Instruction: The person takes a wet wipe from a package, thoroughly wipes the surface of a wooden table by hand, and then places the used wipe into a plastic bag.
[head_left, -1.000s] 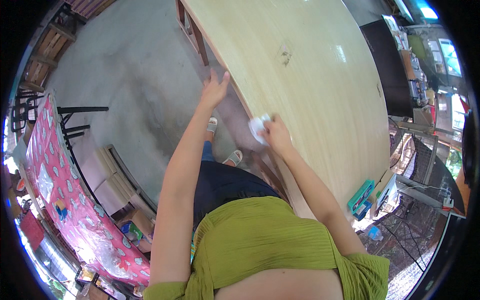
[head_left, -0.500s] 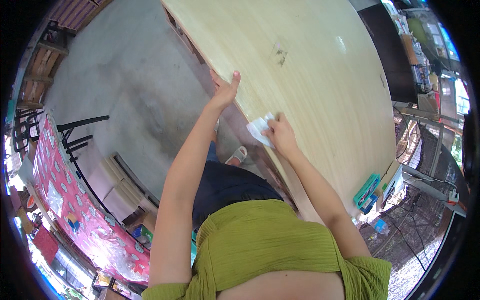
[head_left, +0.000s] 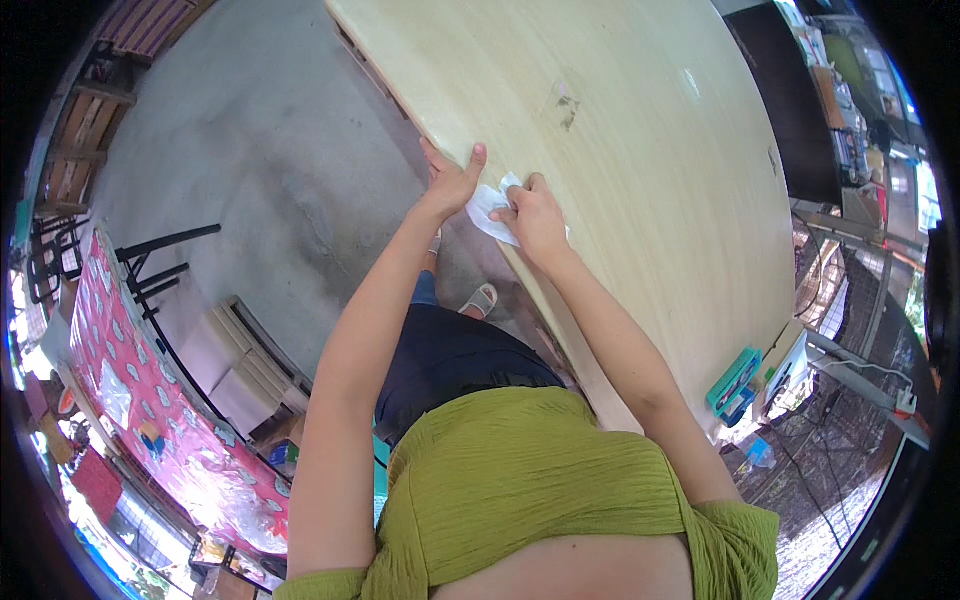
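A large pale wood-grain table [head_left: 640, 200] slants across the view, with a dark smudge on its top. My left hand [head_left: 452, 185] grips its near-left edge, the thumb lying on top and the other fingers at the side of the edge. Just to the right, my right hand [head_left: 534, 222] is closed on a crumpled white cloth [head_left: 484, 212], pressed against the same edge. Part of the cloth hangs over the edge, and the rest is hidden under the fingers.
A pink patterned covered table [head_left: 150, 410] stands at the left, near stacked beige panels [head_left: 240, 375]. A teal basket [head_left: 735, 382] sits at the table's right corner. A dark panel [head_left: 785, 105] stands beyond the far side. My sandalled foot [head_left: 481, 300] shows on the concrete floor.
My right hand has slid the white cloth up along the table edge, closer to my left hand. The left hand stays at nearly the same place on the edge.
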